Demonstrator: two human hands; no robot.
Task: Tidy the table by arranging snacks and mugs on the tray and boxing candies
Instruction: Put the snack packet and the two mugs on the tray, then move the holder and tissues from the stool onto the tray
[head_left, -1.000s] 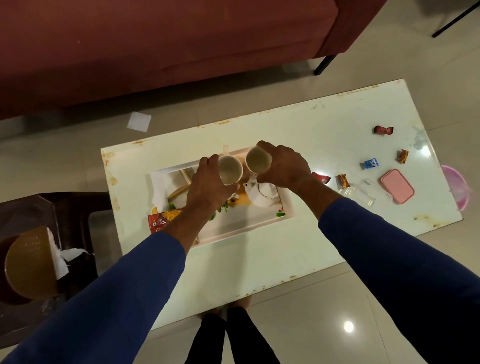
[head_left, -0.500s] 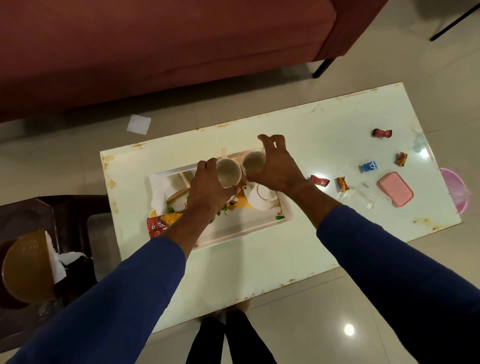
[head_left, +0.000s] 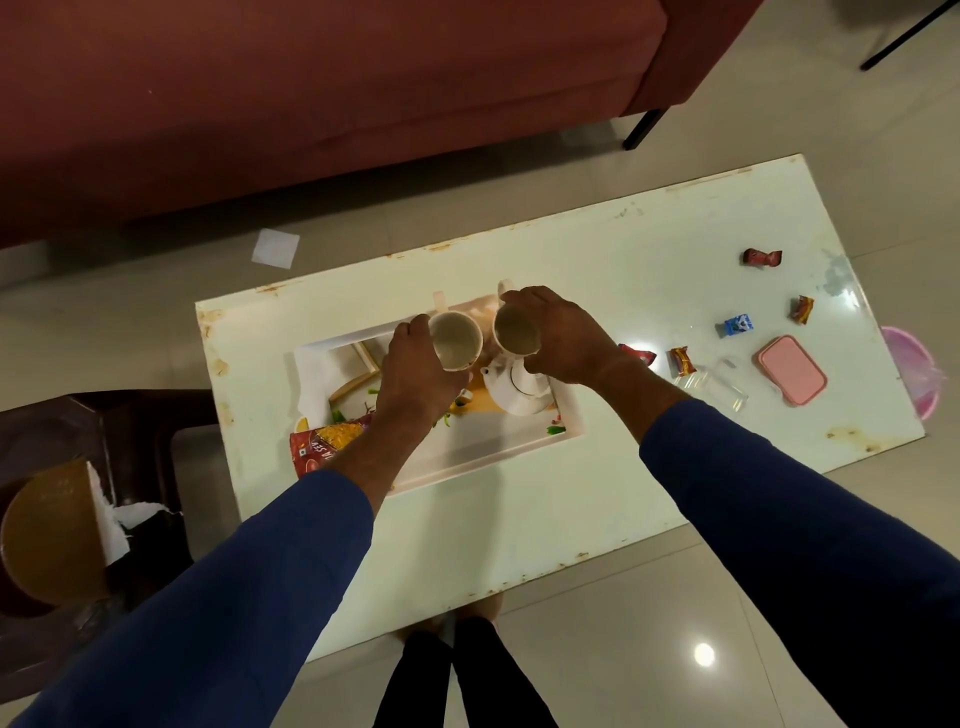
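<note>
Two cream mugs stand side by side at the far edge of the white tray (head_left: 483, 457). My left hand (head_left: 415, 374) grips the left mug (head_left: 456, 340); my right hand (head_left: 558, 343) grips the right mug (head_left: 516, 330). Both handles point away from me. A white teapot (head_left: 519, 387) sits in the tray just below the mugs. A red snack packet (head_left: 324, 441) lies at the tray's left end. Several wrapped candies, such as a blue one (head_left: 738, 326) and a red one (head_left: 761, 257), lie scattered to the right, near a clear box (head_left: 719, 384) and its pink lid (head_left: 789, 369).
The white table (head_left: 571, 519) stands in front of a red sofa (head_left: 311, 93). A dark stool (head_left: 104, 467) with a gold disc and torn paper is at the left. A pink bin (head_left: 914, 374) sits past the table's right edge. A paper square (head_left: 275, 248) lies on the floor.
My right hand opened its fingers over the right mug half a second ago and now grips it again. Both mugs stay close together at the tray's far side.
</note>
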